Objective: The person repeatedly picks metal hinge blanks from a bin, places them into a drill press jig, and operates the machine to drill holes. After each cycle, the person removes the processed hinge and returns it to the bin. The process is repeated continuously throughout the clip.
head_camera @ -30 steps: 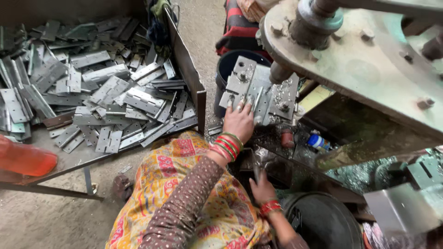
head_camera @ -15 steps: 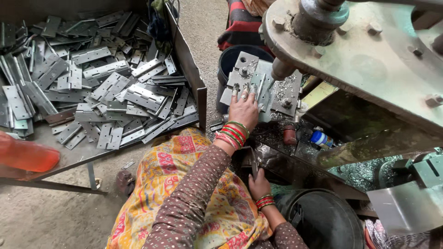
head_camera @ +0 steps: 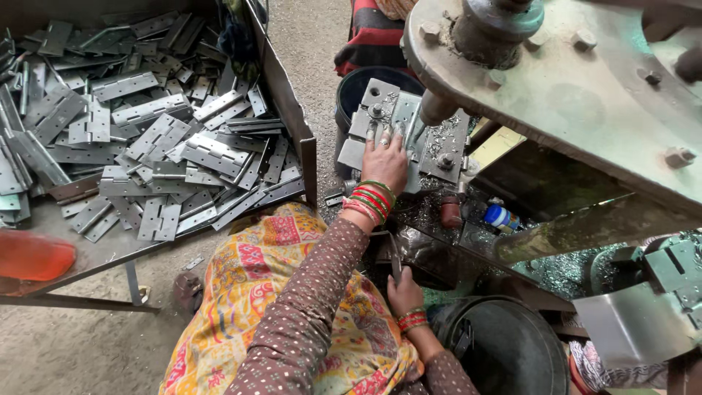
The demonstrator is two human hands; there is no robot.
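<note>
Hinge plate [head_camera: 363, 124] flat under left hand [head_camera: 385, 162], long axis up-frame.

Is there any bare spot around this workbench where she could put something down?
Bare tray floor shows along the near edge, between the heaped metal hinges and the orange thing. It is crowded around the left hand on the jig plate, which is littered with shavings.

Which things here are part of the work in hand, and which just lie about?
In hand: left hand pressing grey metal hinge plate on the jig under the drill spindle; right hand holding a thin metal piece.
Lying about: tray of grey hinges; dark round bucket; small blue-capped bottle.
</note>
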